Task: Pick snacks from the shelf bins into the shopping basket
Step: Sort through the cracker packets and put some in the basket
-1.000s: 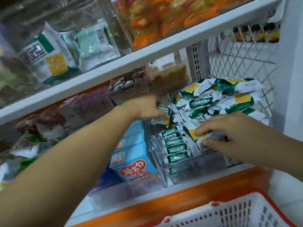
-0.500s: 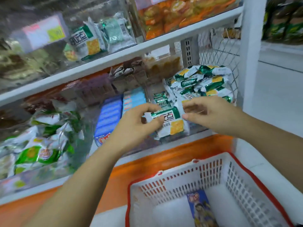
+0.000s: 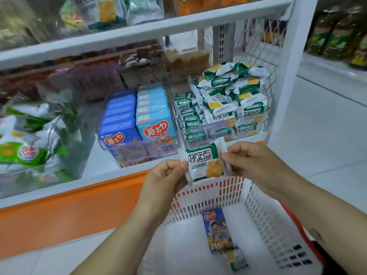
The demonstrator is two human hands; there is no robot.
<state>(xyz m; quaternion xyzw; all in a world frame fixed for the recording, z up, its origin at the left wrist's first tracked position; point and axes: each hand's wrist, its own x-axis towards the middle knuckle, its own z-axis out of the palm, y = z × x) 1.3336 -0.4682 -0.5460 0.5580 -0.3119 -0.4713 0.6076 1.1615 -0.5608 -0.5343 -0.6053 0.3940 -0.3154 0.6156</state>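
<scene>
Head view: the step in hand is the transfer of one snack from bin to basket. The cracker packet [image 3: 204, 163] is outside the clear shelf bin [image 3: 214, 130] that holds the matching green-and-white packets. It hangs in the air in front of the shelf edge [image 3: 103, 165], just above the far wall of the shopping basket [image 3: 264, 213].

The left hand [image 3: 166, 173] pinches the left sealed end of the packet, and the right hand [image 3: 252, 161] pinches the right sealed end. The fingers [image 3: 228, 155] of both hands are curled and closed on the wrapper. The packet is spread flat between them, printed face toward the camera.

The basket stands below the hands. It holds a dark blue snack box [image 3: 217, 229] lying flat on its floor, and a small packet [image 3: 239, 259] just beside the box, on the near side.

Judgement: the pick appears complete and the deposit is not yet done. The next move calls for the following:
- Bring the packet toward the person, past the far wall and over the basket opening.
- Lower it, then release both pinches.

The wrapper looks light and slick, so a release too close to the wall could let it slide outside.
</scene>
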